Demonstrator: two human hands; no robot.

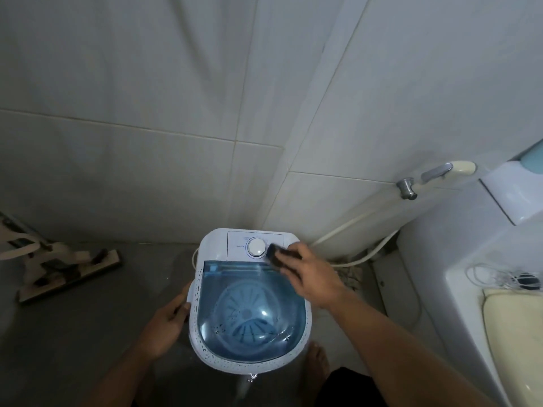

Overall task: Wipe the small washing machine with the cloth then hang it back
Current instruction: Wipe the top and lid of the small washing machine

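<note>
The small washing machine [211,358] stands on the floor in front of me, white with a clear blue lid [249,306] and a round white dial [256,247] on its back panel. Water drops dot its rim. My right hand [311,271] presses a dark cloth [276,254] against the panel just right of the dial. My left hand [167,324] grips the machine's left side at its handle.
Tiled walls meet in a corner behind the machine. A flat mop [67,271] lies on the floor at the left. A tap [407,188] with a hose [364,257] sits on the right wall. A toilet [470,289] fills the right side. My bare foot [316,368] stands by the machine.
</note>
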